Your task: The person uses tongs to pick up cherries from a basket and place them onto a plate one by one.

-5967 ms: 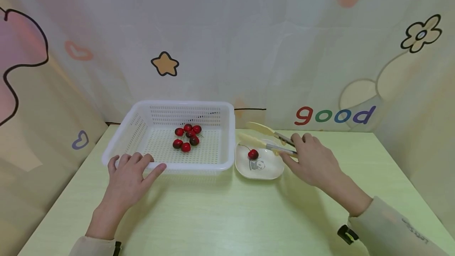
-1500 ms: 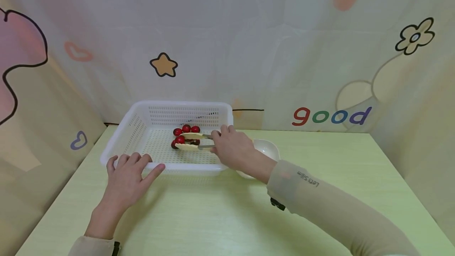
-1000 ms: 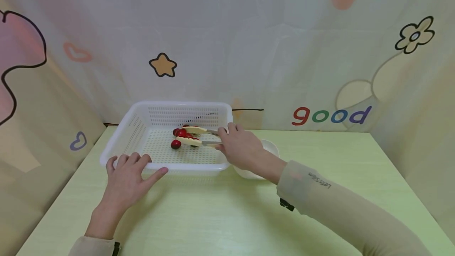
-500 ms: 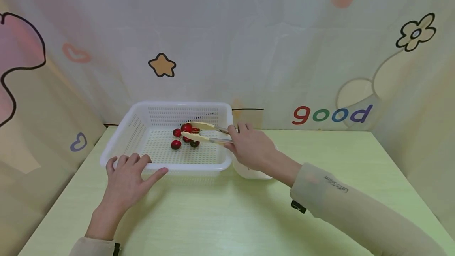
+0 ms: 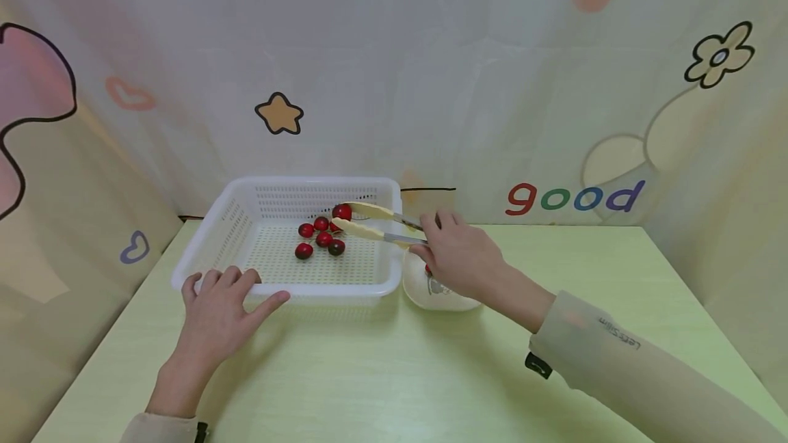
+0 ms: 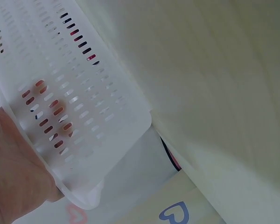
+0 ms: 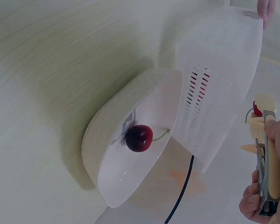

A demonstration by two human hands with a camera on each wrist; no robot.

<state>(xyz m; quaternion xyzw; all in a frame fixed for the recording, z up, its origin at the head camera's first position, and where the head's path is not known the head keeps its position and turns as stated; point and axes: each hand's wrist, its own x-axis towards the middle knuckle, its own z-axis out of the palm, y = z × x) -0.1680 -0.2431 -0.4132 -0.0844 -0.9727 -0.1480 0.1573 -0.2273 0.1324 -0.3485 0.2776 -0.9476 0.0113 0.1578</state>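
White plastic makes up the basket (image 5: 332, 289), and your left hand (image 5: 215, 320) pinches its near rim, fingers hooked over inside and thumb outside, probably so that it cannot slide on the table (image 5: 345, 368).

Your right hand (image 5: 464, 258) grips the tongs (image 5: 369, 232) by their metal arms, whose cream tips pinch one cherry (image 5: 342, 212) over the basket's right side, stem showing. The arms stand a little apart with the fruit between them; a light squeeze seems wise, since cherries bruise. I cannot tell whether it is free of the neighbour partly hidden by the tips.

The other cherries (image 5: 323, 238) lie loosely grouped on the basket floor, while a lone cherry (image 7: 139, 138) sits in the white dish (image 5: 418, 296), just beside the basket, which presumably keeps the reach short.

As for writing, the curtain (image 5: 369, 74) reads "good" in coloured letters. Your right sleeve (image 5: 615, 368) carries small lettering that seems to start "Let's"; the rest I cannot read surely. No brand is legible on basket or tongs.
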